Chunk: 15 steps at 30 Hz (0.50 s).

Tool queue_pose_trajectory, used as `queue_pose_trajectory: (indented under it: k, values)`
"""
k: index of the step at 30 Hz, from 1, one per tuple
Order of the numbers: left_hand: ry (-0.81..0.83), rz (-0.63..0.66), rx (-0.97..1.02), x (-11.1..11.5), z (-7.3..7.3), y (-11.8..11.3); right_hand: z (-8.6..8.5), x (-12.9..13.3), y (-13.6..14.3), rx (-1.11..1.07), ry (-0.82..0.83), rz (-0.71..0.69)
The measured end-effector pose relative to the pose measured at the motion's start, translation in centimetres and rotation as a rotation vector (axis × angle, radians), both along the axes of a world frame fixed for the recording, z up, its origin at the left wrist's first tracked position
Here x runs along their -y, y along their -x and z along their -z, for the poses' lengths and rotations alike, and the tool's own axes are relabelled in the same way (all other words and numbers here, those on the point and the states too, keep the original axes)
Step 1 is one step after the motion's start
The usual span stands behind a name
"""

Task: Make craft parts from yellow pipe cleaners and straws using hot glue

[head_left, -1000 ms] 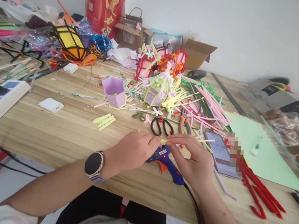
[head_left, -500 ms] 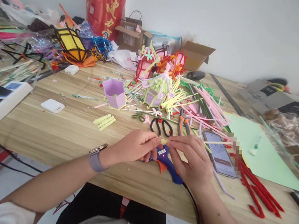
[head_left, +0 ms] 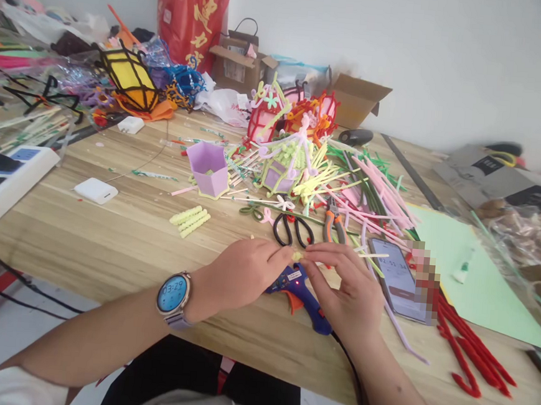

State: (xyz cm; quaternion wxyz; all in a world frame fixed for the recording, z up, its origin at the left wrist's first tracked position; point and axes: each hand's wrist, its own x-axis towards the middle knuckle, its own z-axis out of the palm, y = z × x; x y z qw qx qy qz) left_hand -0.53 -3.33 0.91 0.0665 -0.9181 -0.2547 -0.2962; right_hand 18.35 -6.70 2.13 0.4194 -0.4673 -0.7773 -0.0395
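A pale yellow pipe cleaner (head_left: 297,255) is pinched between my two hands. My left hand (head_left: 251,269), its wrist bearing a watch, is closed on one end with the back of the hand turned up. My right hand (head_left: 350,290) grips it close by with thumb and fingers; a thin pale tail sticks out to the right behind the knuckles. Just below lies a blue glue gun (head_left: 299,287) with an orange trigger and a lit red light. Three twisted pale yellow pieces (head_left: 189,221) rest on the table to the left.
Beyond my hands are black-handled scissors (head_left: 291,229) and orange-grey pliers (head_left: 333,223). A purple paper cup shape (head_left: 209,169) and a decorated lantern (head_left: 283,166) stand farther back. To the right are a phone (head_left: 400,278), red pipe cleaners (head_left: 477,350) and a green sheet (head_left: 493,282).
My left hand has rolled over, bringing the watch face into view. The pipe cleaner's tail to the right of my right hand shows shorter.
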Motion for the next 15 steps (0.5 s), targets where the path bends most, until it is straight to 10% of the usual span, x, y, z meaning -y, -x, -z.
queue_pose_trajectory:
  k: [15]
  values:
    - [-0.122, 0.017, -0.024, 0.17, -0.02, -0.01, 0.09, -0.26, -0.12, -0.275, 0.288, 0.043]
